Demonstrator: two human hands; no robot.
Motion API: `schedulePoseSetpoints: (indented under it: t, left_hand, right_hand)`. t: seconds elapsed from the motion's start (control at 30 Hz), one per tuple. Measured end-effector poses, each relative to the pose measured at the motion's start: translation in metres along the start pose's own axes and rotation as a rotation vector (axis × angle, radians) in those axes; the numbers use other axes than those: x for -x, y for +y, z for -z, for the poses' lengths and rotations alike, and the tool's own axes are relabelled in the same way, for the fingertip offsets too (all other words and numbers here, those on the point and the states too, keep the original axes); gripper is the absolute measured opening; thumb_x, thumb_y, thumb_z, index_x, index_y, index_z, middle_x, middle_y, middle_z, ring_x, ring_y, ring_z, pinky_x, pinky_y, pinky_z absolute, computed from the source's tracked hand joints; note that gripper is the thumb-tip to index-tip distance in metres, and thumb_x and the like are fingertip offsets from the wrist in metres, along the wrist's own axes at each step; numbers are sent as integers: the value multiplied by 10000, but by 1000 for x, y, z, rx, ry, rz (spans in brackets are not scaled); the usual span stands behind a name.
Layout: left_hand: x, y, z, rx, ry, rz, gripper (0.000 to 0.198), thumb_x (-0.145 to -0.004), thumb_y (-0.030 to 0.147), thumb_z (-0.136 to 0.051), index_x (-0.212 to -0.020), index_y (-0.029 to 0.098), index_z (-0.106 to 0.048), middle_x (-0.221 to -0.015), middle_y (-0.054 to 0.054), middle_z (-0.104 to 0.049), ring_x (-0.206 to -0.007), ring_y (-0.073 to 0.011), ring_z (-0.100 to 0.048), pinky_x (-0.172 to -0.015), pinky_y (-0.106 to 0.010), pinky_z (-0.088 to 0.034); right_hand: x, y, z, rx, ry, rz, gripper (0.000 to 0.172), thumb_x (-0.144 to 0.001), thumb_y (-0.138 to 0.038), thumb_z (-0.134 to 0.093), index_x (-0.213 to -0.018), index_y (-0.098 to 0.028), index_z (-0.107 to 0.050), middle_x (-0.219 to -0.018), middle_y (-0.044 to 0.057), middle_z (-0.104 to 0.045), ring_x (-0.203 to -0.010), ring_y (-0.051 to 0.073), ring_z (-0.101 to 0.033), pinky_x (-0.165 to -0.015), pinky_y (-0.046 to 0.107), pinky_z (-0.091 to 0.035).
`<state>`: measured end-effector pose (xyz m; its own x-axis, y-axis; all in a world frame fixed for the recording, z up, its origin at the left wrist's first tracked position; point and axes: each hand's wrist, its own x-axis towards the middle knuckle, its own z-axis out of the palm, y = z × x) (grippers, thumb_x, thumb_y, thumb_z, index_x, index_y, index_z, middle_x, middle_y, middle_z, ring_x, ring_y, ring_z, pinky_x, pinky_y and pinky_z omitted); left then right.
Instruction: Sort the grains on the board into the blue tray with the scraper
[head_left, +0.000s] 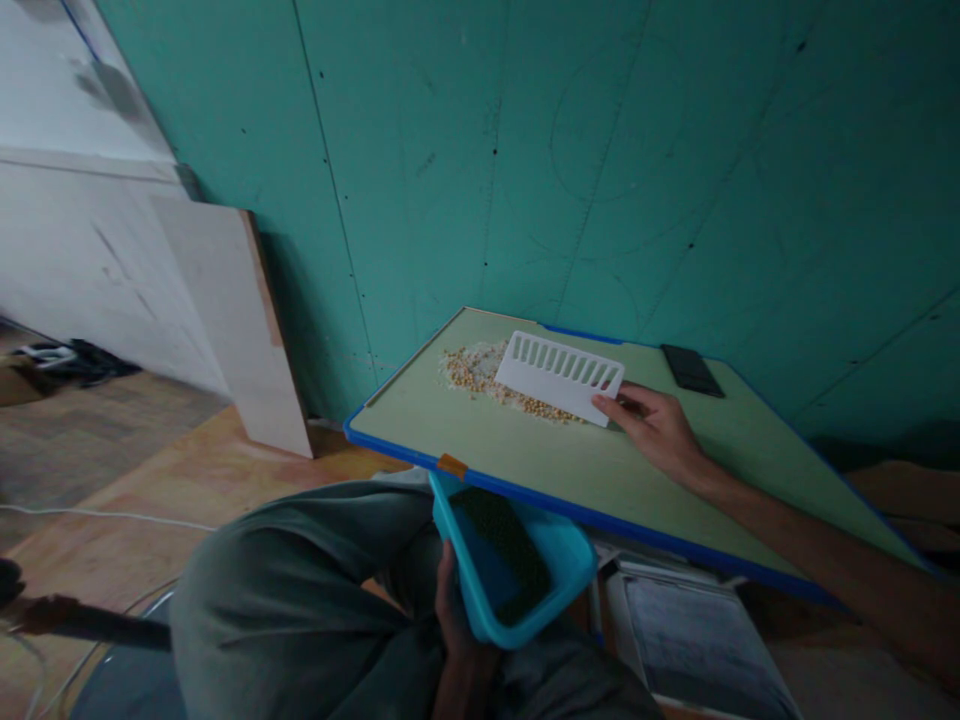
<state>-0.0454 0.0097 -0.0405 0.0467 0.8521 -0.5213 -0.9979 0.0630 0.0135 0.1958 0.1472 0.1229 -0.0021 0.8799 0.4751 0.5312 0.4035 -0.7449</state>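
Observation:
My right hand [660, 425] pinches the right end of a white slotted plastic strip [551, 378]. The strip is tilted over a spread of pale grains and yellowish peas or beans [469, 372] on the light green tabletop [600, 470], hiding part of them. Below the table's front edge, my left hand [455, 600] grips the left side of a blue plastic tub [570, 560]. Small dark green grains [510, 540] lie inside the tub, banked to one side with some blue bottom showing.
A black phone-like slab [691, 370] lies at the table's back right. Orange tape [452, 465] marks the blue front edge. A green wall [450, 150] rises behind, with a board [232, 320] leaning at left. A dark framed panel [697, 630] stands under the table.

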Motion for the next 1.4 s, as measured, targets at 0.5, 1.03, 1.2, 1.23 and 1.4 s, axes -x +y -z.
schedulePoseSetpoints:
  t: [0.5, 1.03, 1.2, 1.23, 1.4]
  left_hand:
    - [-17, 4, 20, -20, -80, 90, 253, -995, 297, -658, -930, 329, -901, -937, 5, -881, -890, -215, -823, -839, -301, -627]
    - [5, -2, -7, -3, -45, -19, 292, -1002, 284, -673, -812, 337, -889, -830, 43, -865, -748, -133, -796, -708, -179, -609]
    - [2, -2, -2, -26, -11, -3, 250, -998, 305, -681, -869, 314, -896, -887, 25, -874, -819, -157, -805, -783, -212, -604]
    - [-3, -1, 3, -34, -12, 3, 249, -993, 295, -683, -864, 321, -894, -889, 24, -874, -826, -168, -804, -806, -231, -607]
    - [-19, 4, 21, -85, 19, -37, 245, -980, 308, -687, -847, 345, -890, -860, 28, -864, -825, -198, -796, -915, -313, -619]
  right_hand:
    - [5, -9, 0, -31, -94, 94, 339, -890, -537, -798, -1016, -230, -871, -1107, 82, -855, -977, 300, -806, -878, 422, -661]
    - [5, -9, -3, -3, 53, 20, 362, -869, -561, -799, -1008, -234, -871, -1066, 75, -860, -895, 286, -799, -820, 416, -658]
    - [0, -2, -3, -2, 53, -11, 368, -852, -550, -803, -993, -216, -869, -1010, 90, -860, -816, 269, -782, -728, 391, -644]
    - [0, -1, -3, -4, 41, -9, 363, -854, -546, -802, -991, -217, -868, -1013, 90, -860, -824, 271, -785, -734, 393, -645]
    - [2, -2, -4, -27, 11, 4, 357, -846, -550, -808, -982, -227, -871, -1008, 82, -862, -812, 269, -789, -727, 393, -650]
